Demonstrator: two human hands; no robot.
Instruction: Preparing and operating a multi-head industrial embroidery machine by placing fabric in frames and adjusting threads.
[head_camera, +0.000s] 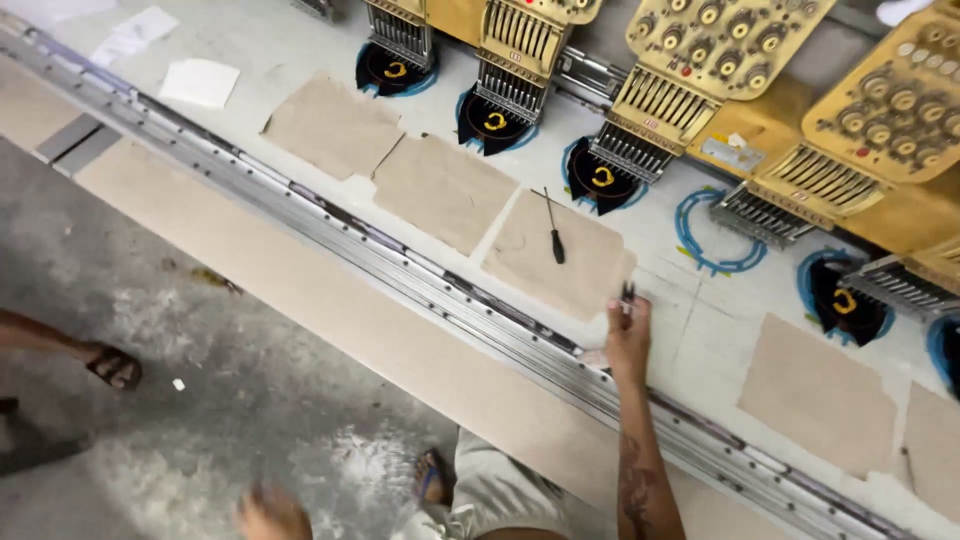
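Nearest to me, low in the view, the person's left hand (270, 515) hangs blurred over the concrete floor (200, 330); I cannot tell whether its fingers are spread or curled, and it seems to hold nothing. A sandalled foot of someone else (112, 367) stands off to the side.

Past the long metal rail (420, 275), the right hand (628, 335) reaches onto the pale machine bed (690, 330). Its fingers are drawn together in a pinch on a small dark object (627, 292), too small to name, held just at the corner of a brown backing sheet (560, 255). A black-handled screwdriver (553, 232) lies loose on that same sheet, near the hand but not touched.

Further back, the row of yellow embroidery heads (650, 110) stands over the bed. By my judgement the work is partway: most hoops (495, 122) carry black fabric with a yellow motif already stitched, while one blue hoop (722, 232) sits open with no fabric in it. Several brown sheets lie flat along the bed, unhooped.
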